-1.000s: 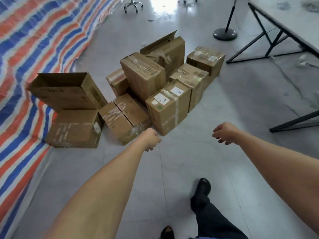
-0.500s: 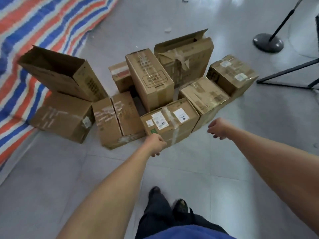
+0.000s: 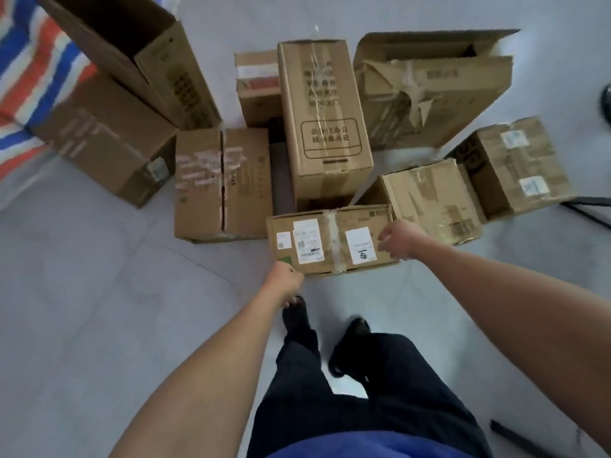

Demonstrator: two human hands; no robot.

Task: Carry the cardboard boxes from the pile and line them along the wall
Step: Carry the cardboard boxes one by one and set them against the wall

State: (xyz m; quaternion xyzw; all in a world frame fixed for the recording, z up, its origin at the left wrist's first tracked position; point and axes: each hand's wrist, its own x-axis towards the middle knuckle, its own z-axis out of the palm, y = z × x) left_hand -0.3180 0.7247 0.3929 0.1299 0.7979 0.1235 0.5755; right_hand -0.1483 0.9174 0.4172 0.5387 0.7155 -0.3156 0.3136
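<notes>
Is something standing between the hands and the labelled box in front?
Nothing visible does. The left hand is at the near left corner of the labelled box, and the right hand is at its right end.

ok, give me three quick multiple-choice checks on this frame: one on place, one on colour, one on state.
1. Where in the pile is the labelled box that the left hand and right hand reach?
A) at the back
B) at the front, nearest the feet
C) atop another box

2. Tarp stripes?
A) blue, red-orange, white
B) green, yellow
C) plain grey

3. Big back-right box?
A) taped shut
B) crushed flat
C) open, flap raised

B: it lies nearest the feet, a hand at each end.
A: those stripes show at far left.
C: its flap stands up, tape torn.
</notes>
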